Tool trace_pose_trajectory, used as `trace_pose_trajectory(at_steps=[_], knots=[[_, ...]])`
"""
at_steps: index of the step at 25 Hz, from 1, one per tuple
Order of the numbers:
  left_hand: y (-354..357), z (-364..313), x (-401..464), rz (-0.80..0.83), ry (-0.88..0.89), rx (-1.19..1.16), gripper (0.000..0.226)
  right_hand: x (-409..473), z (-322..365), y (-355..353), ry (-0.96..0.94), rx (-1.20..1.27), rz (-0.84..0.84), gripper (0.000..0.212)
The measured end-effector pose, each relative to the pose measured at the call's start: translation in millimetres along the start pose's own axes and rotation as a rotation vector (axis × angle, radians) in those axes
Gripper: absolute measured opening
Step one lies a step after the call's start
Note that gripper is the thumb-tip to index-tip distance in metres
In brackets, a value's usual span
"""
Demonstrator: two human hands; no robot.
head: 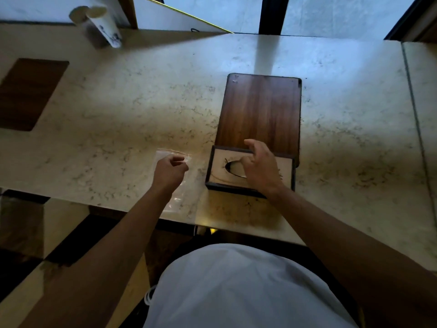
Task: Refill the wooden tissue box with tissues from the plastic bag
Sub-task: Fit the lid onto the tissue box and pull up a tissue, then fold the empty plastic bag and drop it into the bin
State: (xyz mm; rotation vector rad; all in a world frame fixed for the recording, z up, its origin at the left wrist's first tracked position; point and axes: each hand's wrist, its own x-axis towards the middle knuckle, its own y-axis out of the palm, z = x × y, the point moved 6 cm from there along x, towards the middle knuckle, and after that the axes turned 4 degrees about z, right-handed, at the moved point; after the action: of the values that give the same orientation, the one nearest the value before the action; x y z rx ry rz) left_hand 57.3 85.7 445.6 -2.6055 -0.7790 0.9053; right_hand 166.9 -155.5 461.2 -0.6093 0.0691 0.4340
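Observation:
The wooden tissue box (250,183) lies on the marble counter near its front edge. Its dark sliding panel (260,110) is pulled far out, away from me. The pale inside (218,162) with an oval slot shows, and I see no tissues in it. My right hand (260,166) is over the open box, index finger on top of the panel's near edge and thumb below it. A clear, flat plastic bag (179,197) lies just left of the box. My left hand (169,172) rests on it with fingers curled, pinching its far end.
A white paper cup (106,27) stands at the far left by a mirror. A dark wooden inlay (26,93) sits on the left of the counter. The counter's front edge (142,210) runs just under my forearms. A seam (416,129) crosses the counter at the right.

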Motion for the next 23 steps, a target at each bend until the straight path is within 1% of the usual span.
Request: trace_pose_trajectory(at_steps=[4,7,9,13,15,19,21,23], knots=[[-30.8,16.0,19.9,-0.012,-0.013,-0.048,0.024,5.4,23.8,38.3,0.004,0.005,0.043,0.048],[-59.3,28.9,37.9,0.015,-0.033,-0.029,0.024,10.5,44.5,73.7,0.027,-0.017,0.066,0.046],[-76.9,34.6,50.8,0.037,-0.033,0.027,0.025,14.9,55.8,91.3,0.036,-0.056,0.057,0.045],[-107.7,48.6,79.9,0.069,-0.046,0.144,0.029,12.8,74.0,117.6,0.021,-0.190,-0.048,0.043],[-114.3,59.6,91.0,0.114,-0.067,0.205,0.031,9.4,81.8,140.4,0.026,-0.210,-0.015,0.042],[-110.7,74.9,96.7,0.224,-0.110,0.284,0.034,3.9,69.9,180.1,0.243,-0.224,0.124,0.046],[-108.3,80.2,99.0,0.245,-0.133,0.256,0.034,0.2,59.6,188.7,0.329,-0.261,0.146,0.037],[-103.0,87.3,99.4,0.289,-0.184,0.169,0.032,-2.5,50.8,194.3,0.403,-0.287,0.164,0.026]])
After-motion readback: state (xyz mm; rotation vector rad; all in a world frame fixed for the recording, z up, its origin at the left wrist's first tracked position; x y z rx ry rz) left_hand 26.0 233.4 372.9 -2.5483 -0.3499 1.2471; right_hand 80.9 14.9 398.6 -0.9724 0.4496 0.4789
